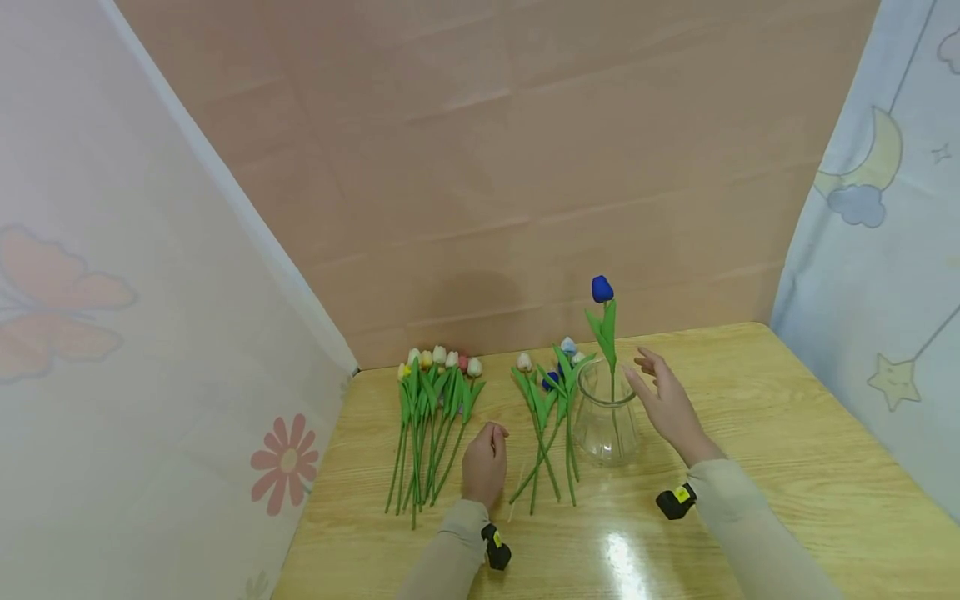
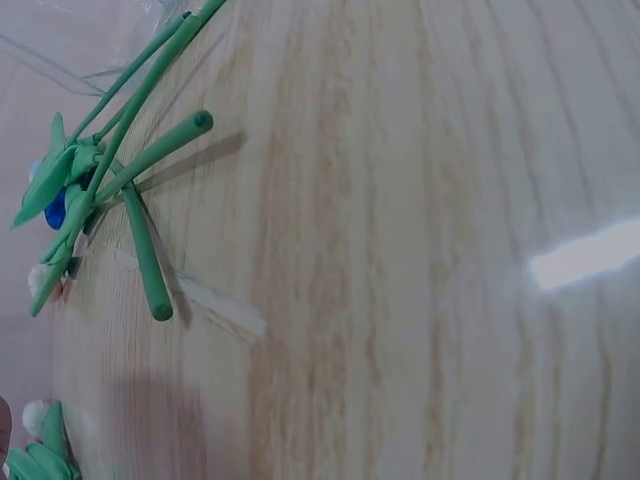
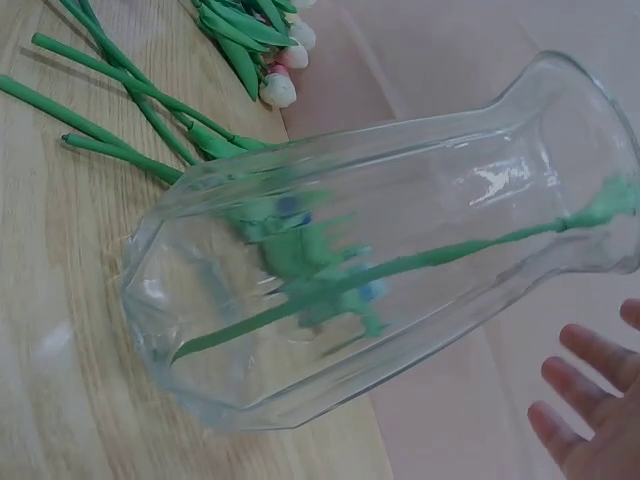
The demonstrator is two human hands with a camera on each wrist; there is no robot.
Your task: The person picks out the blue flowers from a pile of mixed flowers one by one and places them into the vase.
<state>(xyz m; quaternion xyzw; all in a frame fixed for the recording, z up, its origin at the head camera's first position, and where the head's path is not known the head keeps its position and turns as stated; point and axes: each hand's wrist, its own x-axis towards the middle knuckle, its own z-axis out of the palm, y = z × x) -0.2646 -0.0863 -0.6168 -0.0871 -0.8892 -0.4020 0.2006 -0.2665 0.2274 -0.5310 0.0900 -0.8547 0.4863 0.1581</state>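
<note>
A clear glass vase point(image 1: 606, 429) stands upright on the table, and one blue tulip point(image 1: 602, 289) leans inside it. Through the glass in the right wrist view, the green stem point(image 3: 440, 257) slants down to the vase's base. My right hand point(image 1: 670, 410) is just right of the vase rim, fingers spread and holding nothing. Over the table, between two groups of tulips, my left hand point(image 1: 485, 468) hangs with loosely curled fingers and nothing visible in it. Left of the vase lie several loose tulips point(image 1: 542, 410) with white, blue and pale blue heads, some stems crossing.
A larger bunch of tulips point(image 1: 431, 408), with white, yellow and pink heads, lies at the left of the wooden table point(image 1: 780, 467). A brown backdrop point(image 1: 480, 167) rises behind the table. Printed cloths point(image 1: 172, 333) hang along both sides.
</note>
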